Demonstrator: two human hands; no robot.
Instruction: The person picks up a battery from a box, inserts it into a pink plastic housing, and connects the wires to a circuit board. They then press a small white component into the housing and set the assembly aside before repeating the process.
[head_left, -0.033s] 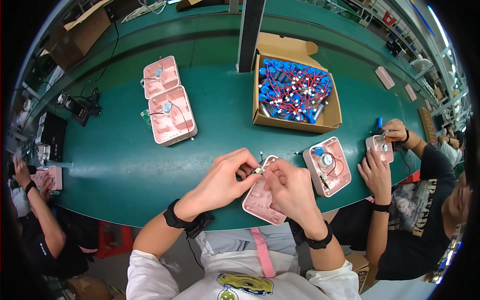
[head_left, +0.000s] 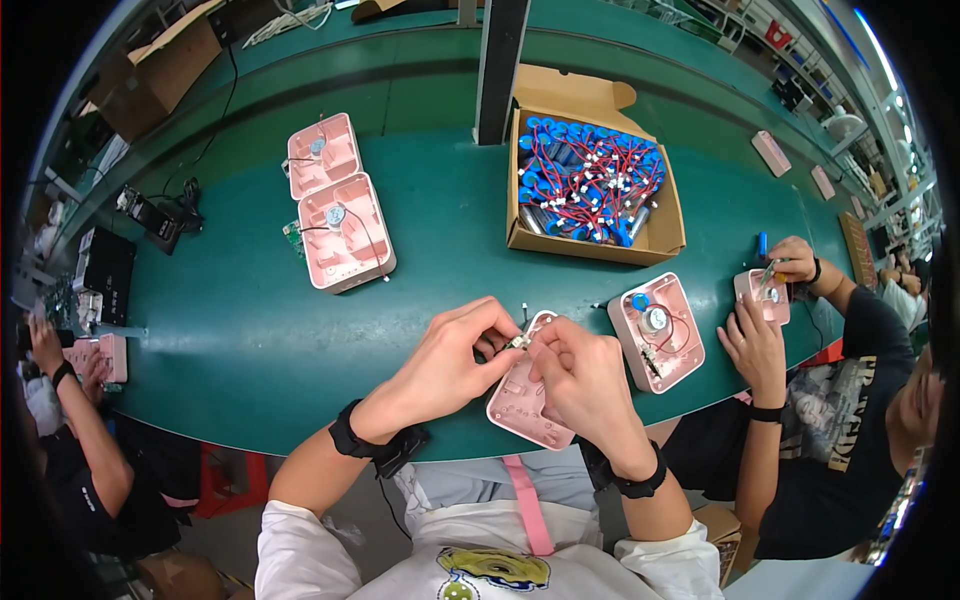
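Both hands meet above a pink plastic housing half (head_left: 525, 411) near the table's front edge. My left hand (head_left: 462, 345) pinches a small circuit board with a pale connector (head_left: 519, 342) between thumb and fingertips. Close against it, the fingertips of my right hand (head_left: 580, 372) are closed at the connector; whatever they grip is too small to make out. A short dark wire end (head_left: 525, 311) sticks up just beyond the housing. To the right sits another pink housing (head_left: 657, 340), holding a round silver part, a blue cylinder and red wires.
A cardboard box (head_left: 600, 253) of blue cylindrical batteries with red-and-black leads stands behind my hands. Two open pink housings (head_left: 345, 245) lie at the left. At the right, a co-worker's hands (head_left: 755, 345) work on a pink housing; another person (head_left: 95, 440) sits left. A post (head_left: 500, 75) rises behind.
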